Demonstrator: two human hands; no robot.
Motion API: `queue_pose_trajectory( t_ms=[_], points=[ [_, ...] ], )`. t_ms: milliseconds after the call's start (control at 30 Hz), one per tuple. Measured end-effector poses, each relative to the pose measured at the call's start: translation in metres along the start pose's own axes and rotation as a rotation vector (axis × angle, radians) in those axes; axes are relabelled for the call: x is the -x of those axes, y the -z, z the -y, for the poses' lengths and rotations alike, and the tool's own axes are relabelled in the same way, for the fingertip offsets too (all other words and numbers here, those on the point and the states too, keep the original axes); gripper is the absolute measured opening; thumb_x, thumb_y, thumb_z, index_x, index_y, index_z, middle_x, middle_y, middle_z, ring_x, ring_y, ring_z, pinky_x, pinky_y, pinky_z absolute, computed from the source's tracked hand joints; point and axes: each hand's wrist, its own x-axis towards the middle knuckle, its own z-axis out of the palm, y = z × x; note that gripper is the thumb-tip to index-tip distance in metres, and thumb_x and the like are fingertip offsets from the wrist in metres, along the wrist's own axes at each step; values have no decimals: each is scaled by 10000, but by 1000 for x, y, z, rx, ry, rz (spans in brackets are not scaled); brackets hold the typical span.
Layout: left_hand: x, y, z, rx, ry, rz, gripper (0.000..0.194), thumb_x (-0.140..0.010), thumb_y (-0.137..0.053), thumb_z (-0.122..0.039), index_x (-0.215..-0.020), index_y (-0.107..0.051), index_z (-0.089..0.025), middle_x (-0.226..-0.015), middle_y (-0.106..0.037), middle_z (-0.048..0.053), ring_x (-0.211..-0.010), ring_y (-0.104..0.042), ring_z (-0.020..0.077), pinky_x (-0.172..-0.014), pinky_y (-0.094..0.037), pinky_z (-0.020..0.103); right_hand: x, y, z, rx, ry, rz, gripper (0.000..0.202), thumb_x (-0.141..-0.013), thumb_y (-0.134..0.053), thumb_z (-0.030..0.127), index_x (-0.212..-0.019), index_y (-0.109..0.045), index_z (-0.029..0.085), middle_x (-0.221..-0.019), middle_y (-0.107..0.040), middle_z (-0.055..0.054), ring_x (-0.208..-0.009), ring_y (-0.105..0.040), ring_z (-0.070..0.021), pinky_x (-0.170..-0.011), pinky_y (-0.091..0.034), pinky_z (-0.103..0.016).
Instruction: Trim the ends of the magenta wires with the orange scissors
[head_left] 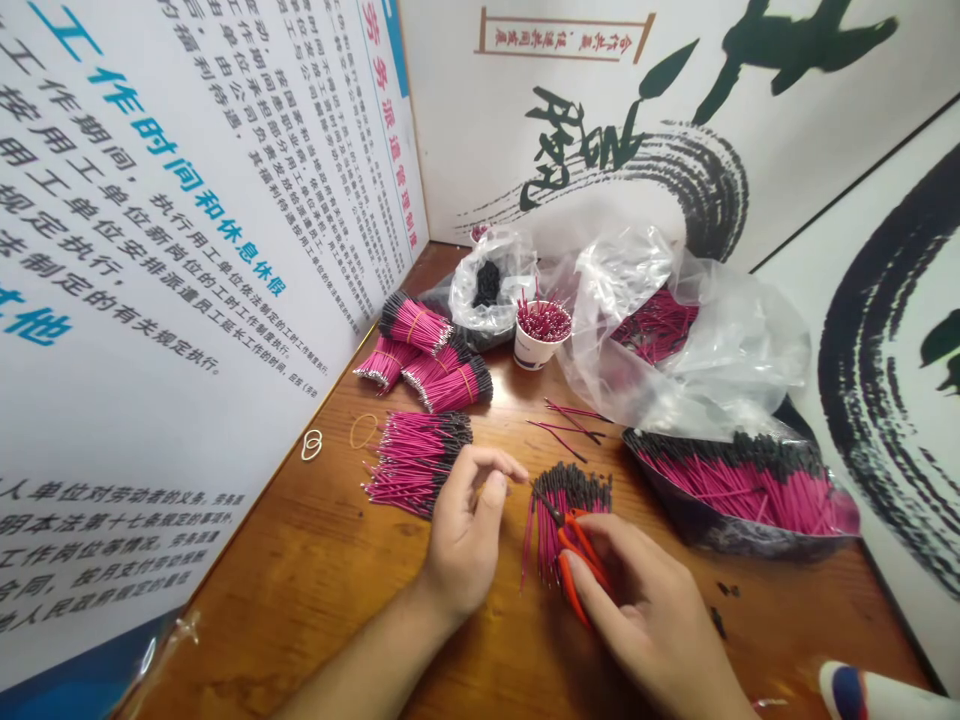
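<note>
My right hand [660, 600] grips orange-handled pliers [581, 560], their dark narrow jaws pointing up and left over a small pile of magenta wires with black ends [559, 495]. Close to the jaw tips is my left hand [469, 530], its fingers curved and the thumb apart from the index fingertip. I see nothing held in it. A single magenta wire [528, 540] lies at the left side of the small pile, below the left fingertips. Just beyond my left hand lies a larger loose pile of the same black-ended wires [412, 460].
Banded wire bundles [446, 370] are stacked at the back left, near a paper cup of wires [541, 335]. Clear plastic bags [720, 340] stand behind a dark container of wires [750, 490]. Rubber bands [311, 445] and a white cup [870, 690] also lie there. Printed panels enclose the table.
</note>
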Motion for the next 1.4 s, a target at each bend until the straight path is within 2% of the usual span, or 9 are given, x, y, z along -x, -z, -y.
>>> queue_pose_trajectory(
  t_ms=[133,333,500,667,800,1400],
  points=[
    [-1,1,0,-20,-39,-93,165,-1002,-436,-242,-915,-568,-195,-891,-599,32,-855,-575,158,-795,-466,269,0,-1,-1,38,-4,21,164,-922,-576,319,-1015,-649,206,-834,-720,-56,-716,-676,-200,-642,-535,-296],
    [1,0,0,-57,8,40,165,-995,-447,-249,-914,-578,-190,-871,-609,37,-852,-585,170,-807,-473,287,0,-2,-3,22,0,-18,170,-923,-579,327,-1023,-642,206,-836,-717,-45,-706,-675,-188,-645,-535,-283],
    [0,0,0,-73,-71,-83,159,-1000,-434,-236,-920,-566,-198,-939,-598,47,-910,-568,176,-845,-460,290,-2,-1,-1,71,-13,10,157,-918,-573,329,-981,-654,210,-781,-707,-40,-667,-667,-192,-608,-522,-282],
    [2,0,3,-90,-28,-24,145,-1007,-433,-238,-950,-561,-202,-885,-550,26,-848,-541,158,-796,-454,268,0,-1,1,2,26,-48,161,-905,-592,299,-1023,-649,205,-855,-728,-55,-742,-690,-196,-678,-552,-288],
    [3,0,3,-114,-16,-2,133,-1000,-441,-242,-955,-559,-202,-893,-558,27,-858,-546,160,-796,-454,266,0,0,2,-27,70,-65,151,-888,-610,267,-1023,-650,212,-835,-725,-39,-705,-680,-181,-645,-547,-269],
    [3,0,4,-159,-40,76,92,-991,-451,-199,-961,-537,-207,-904,-527,15,-862,-523,155,-808,-439,285,1,-2,1,-23,94,-28,151,-909,-602,263,-1053,-622,222,-847,-719,-29,-702,-673,-176,-649,-539,-267]
  ],
)
